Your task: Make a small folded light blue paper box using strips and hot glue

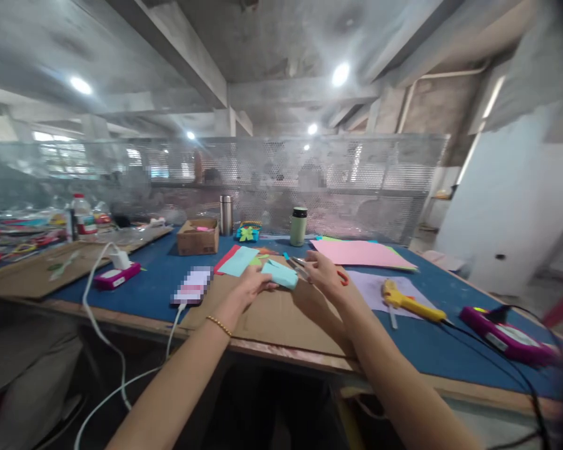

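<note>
My left hand is closed on a folded light-blue paper piece, held a little above a brown cardboard sheet. In my right hand is a pair of scissors; its orange handle shows beside the palm and the blades point left, close to the paper's right end. Whether the blades touch the paper I cannot tell. Behind my left hand lie a flat light-blue sheet, a red sheet and small green paper scraps.
Right of the cardboard, a yellow glue gun lies partly on lilac paper, near a purple power strip. Pink sheets, a green tumbler, a steel flask and a cardboard box stand behind. A charging phone lies left.
</note>
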The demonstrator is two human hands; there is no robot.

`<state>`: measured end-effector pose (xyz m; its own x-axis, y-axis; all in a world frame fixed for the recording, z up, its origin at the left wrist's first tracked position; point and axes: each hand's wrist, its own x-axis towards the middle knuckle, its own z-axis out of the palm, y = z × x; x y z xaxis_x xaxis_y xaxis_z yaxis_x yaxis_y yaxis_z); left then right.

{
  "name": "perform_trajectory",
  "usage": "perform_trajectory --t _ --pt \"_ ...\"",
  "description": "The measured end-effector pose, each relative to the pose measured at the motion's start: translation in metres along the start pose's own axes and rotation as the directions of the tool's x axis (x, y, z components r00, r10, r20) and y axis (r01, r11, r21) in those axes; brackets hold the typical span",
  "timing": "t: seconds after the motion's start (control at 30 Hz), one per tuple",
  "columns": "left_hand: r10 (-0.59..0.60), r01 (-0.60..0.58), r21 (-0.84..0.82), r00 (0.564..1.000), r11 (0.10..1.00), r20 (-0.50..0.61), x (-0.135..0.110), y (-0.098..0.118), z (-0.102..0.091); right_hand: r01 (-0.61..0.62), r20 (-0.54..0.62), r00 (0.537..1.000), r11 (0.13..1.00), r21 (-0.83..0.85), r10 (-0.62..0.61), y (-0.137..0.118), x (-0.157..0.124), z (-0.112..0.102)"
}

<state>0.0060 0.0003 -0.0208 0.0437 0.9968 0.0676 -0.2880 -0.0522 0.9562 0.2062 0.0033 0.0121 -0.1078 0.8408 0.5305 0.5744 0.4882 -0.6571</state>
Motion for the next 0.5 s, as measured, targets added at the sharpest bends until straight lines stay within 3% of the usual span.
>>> perform_trajectory --t 0.17,0.33,0.5 --pt "0.038 -0.037 0.104 0.999 0.994 -0.012 -0.001 -0.004 0.001 -0.009 -0.020 1.000 1.000 -0.019 0.008 0.012 0.008 0.001" --pt "0.075 -0.084 0.224 0.996 0.971 0.048 -0.001 -0.005 0.000 -0.043 -0.026 0.999 0.997 -0.058 0.041 0.018 0.010 0.002" --pt "0.039 -0.075 0.397 0.994 0.915 0.098 0.005 -0.006 0.000 -0.020 0.037 0.999 0.997 -0.076 0.023 0.017 0.002 0.007"
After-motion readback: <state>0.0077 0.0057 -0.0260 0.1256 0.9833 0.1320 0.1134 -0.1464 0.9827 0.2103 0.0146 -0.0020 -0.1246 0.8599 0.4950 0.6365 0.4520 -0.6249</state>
